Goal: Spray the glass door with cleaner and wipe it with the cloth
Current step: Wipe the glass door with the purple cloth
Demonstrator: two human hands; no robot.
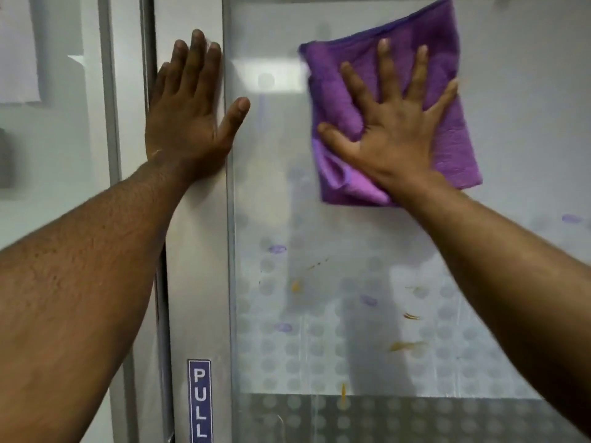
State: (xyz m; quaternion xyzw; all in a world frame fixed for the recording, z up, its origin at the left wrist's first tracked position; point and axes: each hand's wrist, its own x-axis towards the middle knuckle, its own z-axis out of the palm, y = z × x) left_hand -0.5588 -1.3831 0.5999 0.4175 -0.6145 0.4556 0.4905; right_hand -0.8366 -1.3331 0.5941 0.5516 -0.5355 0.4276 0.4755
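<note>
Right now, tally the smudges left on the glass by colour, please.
Purple smudges: 4 clear ones
Orange-yellow smudges: 6, some faint
Total: about 10 on the glass door, all below the purple cloth under the right hand.

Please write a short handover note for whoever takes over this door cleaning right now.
Left hand: open, flat against the metal door frame, bracing.
Right hand: open, fingers spread, pressing the purple cloth on the glass.
Spray bottle: not in view.
Done: wiping has begun on the upper glass.
Left: purple smudges and orange marks lower down, above the dotted band. The PULL sign is at the bottom of the frame.
</note>
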